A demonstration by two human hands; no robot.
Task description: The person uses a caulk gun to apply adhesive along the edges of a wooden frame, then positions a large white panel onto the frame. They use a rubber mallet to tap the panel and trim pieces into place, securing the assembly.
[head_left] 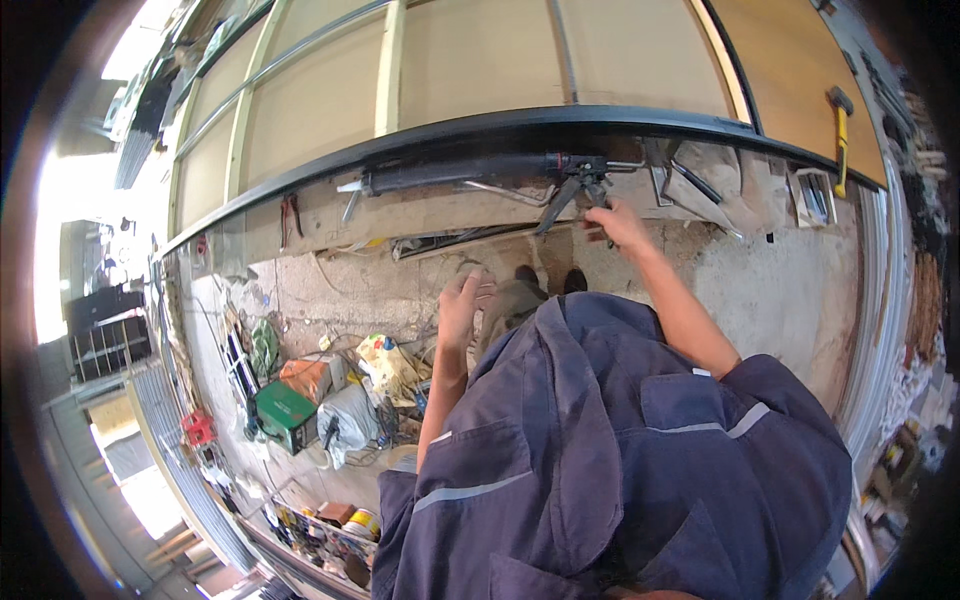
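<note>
At the near left, a green box (287,413) was set among bags on the littered floor (780,280). Farther off, red-handled pliers (290,222) were laid on a worn ledge (375,213). The left hand (462,303) was held over the floor, fingers loosely spread. Along the ledge, beside a framed panel (480,60), a black caulking gun (460,173) was laid, nozzle leftward. Its handle was overlapped by the right hand (622,226); whether it was gripped could not be told. At far right, a yellow-handled hammer (842,140) was rested on an orange-brown board (795,75).

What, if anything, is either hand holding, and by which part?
Left hand: nothing. Right hand: at the handle of the caulking gun; whether gripping cannot be told.
</note>
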